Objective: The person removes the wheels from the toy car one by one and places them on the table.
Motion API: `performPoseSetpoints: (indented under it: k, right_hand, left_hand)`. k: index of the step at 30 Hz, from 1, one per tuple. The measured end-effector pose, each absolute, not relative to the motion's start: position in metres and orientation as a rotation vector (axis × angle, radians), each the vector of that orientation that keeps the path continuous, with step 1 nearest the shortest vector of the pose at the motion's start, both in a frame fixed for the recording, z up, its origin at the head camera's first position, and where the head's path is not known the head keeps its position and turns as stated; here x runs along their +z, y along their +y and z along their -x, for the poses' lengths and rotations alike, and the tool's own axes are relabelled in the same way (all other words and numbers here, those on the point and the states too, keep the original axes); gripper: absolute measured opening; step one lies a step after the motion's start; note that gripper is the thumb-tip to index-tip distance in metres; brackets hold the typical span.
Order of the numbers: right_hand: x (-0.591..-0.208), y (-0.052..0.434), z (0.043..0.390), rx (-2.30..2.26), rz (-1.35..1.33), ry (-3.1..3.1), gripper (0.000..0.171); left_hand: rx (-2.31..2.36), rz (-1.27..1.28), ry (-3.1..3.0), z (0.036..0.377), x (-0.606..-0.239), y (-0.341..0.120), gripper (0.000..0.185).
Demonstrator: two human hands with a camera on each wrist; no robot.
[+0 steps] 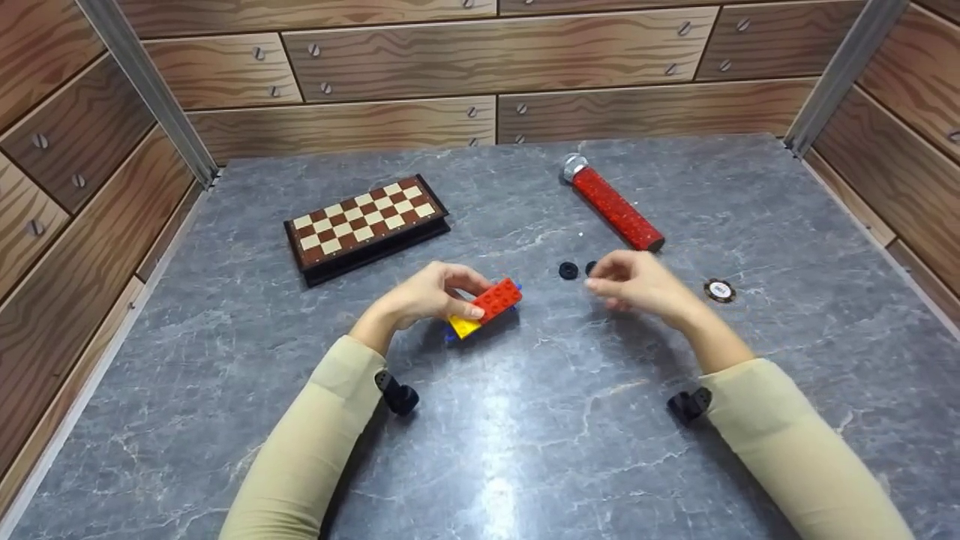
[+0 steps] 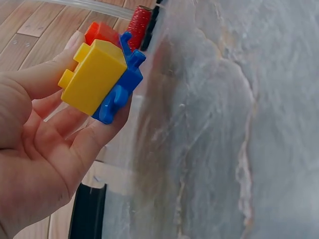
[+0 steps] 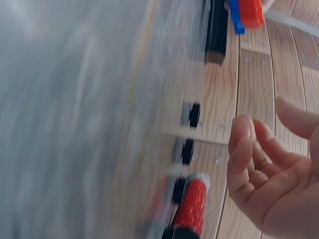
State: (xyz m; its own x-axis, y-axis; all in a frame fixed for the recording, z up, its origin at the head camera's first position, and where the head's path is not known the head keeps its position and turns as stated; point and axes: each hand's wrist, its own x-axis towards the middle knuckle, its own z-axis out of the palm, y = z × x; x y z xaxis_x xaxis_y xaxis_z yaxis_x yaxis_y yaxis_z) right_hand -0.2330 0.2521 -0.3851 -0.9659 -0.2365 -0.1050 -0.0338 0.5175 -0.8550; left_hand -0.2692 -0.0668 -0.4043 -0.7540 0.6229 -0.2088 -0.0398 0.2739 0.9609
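Note:
My left hand (image 1: 431, 294) pinches a small toy-brick car between thumb and fingers. The car has a red brick (image 1: 501, 298) and a yellow brick (image 2: 97, 74) on a blue base (image 2: 122, 89) with pegs sticking out of its side. It is tilted and held just over the table. My right hand (image 1: 637, 289) holds nothing; in the right wrist view its fingers bend loosely and the thumb stands apart. Beyond that hand's fingertips lies a black toy wheel (image 1: 568, 271), with another wheel (image 1: 591, 267) partly hidden by the fingers. The right wrist view shows several small black pieces in a row.
A folded chessboard case (image 1: 367, 221) lies at the back left of the grey marbled table (image 1: 525, 450). A red glittery microphone (image 1: 616, 210) lies at the back right, past my right hand. To that hand's right is a poker chip (image 1: 720, 290). Wood-patterned walls enclose the table.

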Motion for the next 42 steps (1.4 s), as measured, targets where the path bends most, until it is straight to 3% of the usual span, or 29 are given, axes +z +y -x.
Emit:
performPoseSetpoints:
  k: [4,12,18,25,35,42]
  right_hand:
    - [-0.388,0.231,0.233,-1.379,0.453,2.594,0.037]
    - [-0.390,0.190,0.240,-1.177,0.824,2.602,0.064]
    - [-0.394,0.176,0.246,-1.134,0.908,2.609,0.057]
    - [-0.395,0.173,0.250,-1.186,0.861,2.641,0.037]
    - [-0.399,0.178,0.257,-1.263,0.799,2.633,0.034]
    - [-0.400,0.178,0.264,-1.312,0.620,2.620,0.036]
  left_hand:
    - [1.511,-0.536,1.968,0.271,-0.409,-0.067,0.040]
    - [1.540,-0.584,1.947,0.273,-0.414,-0.069,0.041]
    - [1.571,-0.632,1.932,0.273,-0.415,-0.069,0.041]
    - [1.601,-0.619,1.914,0.271,-0.414,-0.069,0.042]
    - [1.718,-0.554,1.895,0.270,-0.416,-0.075,0.054]
    - [1.847,-0.511,1.951,0.272,-0.420,-0.080,0.053]
